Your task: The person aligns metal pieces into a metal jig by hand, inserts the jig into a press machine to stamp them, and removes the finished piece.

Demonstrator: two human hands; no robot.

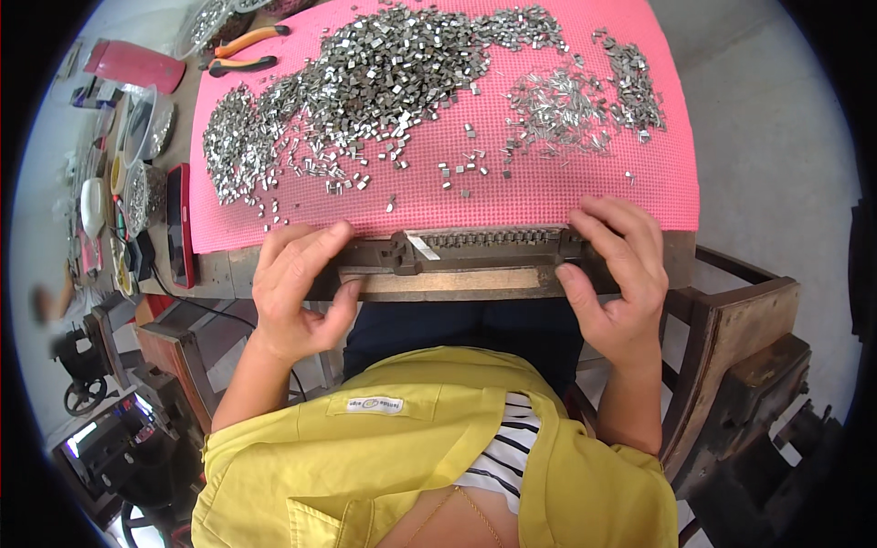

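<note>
A long dark metal jig (484,261) lies across the near edge of the table, in front of my body. Along its far side runs a row of small metal pieces (498,238), with a bright slanted strip (422,247) at the row's left end. My left hand (297,290) grips the jig's left end, thumb on the near side and fingers on the far side. At the other end my right hand (623,279) holds it the same way. A pink textured mat (539,196) lies just beyond, bearing a large heap of small metal pieces (393,78).
Thin metal pins (559,110) and more dark pieces (635,82) lie at the mat's right. Orange-handled pliers (248,41) rest at the far left. A red-cased phone (181,224), plastic containers (146,123) and a pink bottle (137,66) line the left side.
</note>
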